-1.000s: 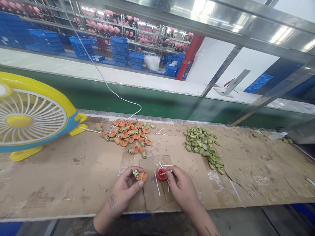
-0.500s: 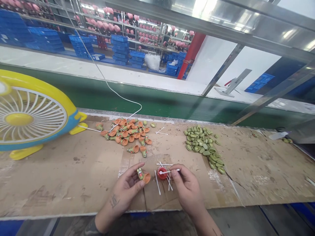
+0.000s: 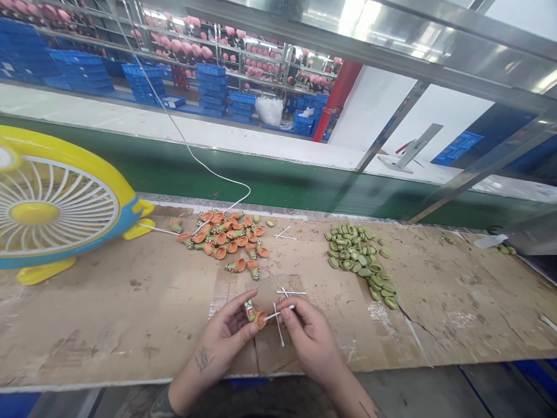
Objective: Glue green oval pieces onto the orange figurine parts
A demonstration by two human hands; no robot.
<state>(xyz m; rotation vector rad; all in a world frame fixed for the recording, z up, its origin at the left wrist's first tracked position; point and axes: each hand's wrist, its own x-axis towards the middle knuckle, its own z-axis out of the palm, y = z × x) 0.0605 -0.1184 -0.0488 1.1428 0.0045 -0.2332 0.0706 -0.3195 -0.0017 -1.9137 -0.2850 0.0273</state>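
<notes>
Between the fingers of my left hand [image 3: 230, 328] is a small green and orange figurine [image 3: 251, 312], its hollow orange end turned to the right. My right hand [image 3: 311, 334] pinches a cotton swab [image 3: 278, 314], whose left tip is at the figurine's orange end. Loose cotton swabs [image 3: 291, 292] lie on the cardboard around my right hand. The red pot is hidden behind that hand. Beyond my left hand lies a pile of similar figurines [image 3: 230, 232]. A heap of green oval pieces [image 3: 354, 249] is farther right.
A yellow and blue fan [image 3: 65, 197] stands at the left on the cardboard-covered table [image 3: 143, 313]. Its white cable [image 3: 204, 165] runs over the figurine pile. Two crossed swabs [image 3: 285, 233] lie between the piles. A green-sided ledge [image 3: 278, 186] borders the table's back.
My right hand has moved left from the red pot, bringing the swab's tip to the figurine's orange end and covering the pot. My left hand has barely moved.
</notes>
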